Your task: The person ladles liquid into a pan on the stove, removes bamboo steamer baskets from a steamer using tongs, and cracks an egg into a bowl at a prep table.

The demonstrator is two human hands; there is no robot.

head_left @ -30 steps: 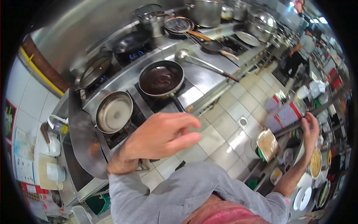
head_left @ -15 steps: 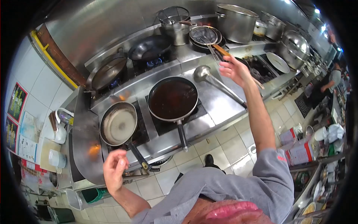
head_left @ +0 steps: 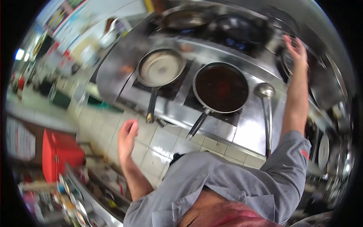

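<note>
Head view: your right hand [head_left: 297, 51] spread, left hand [head_left: 127, 138] half-open; grip the likely rigid, round, pale-bottomed metal pan [head_left: 162, 69] by its handle [head_left: 152, 104].

- Red box [head_left: 62, 155] at the left, upright, next to a cluttered shelf [head_left: 89, 193], contents too blurred to name.
- White printed sheet [head_left: 20, 140] at the far left edge, lettering unreadable.
- Dark green bin [head_left: 59, 99] on the floor, upper left.
- Green liner [head_left: 106, 104] near the stove's left end.
- Posters [head_left: 56, 19] on the wall, upper left, blurred.
- White tub [head_left: 89, 56] beside the wall, near a white jug [head_left: 109, 38].
- Black wok [head_left: 238, 28] on a back burner, over a blue flame [head_left: 235, 44].
- Shallow pan [head_left: 185, 18] just left of that.
- White oval plate [head_left: 323, 151] at the right.
- Pale floor tiles [head_left: 162, 140], shiny in places.
</note>
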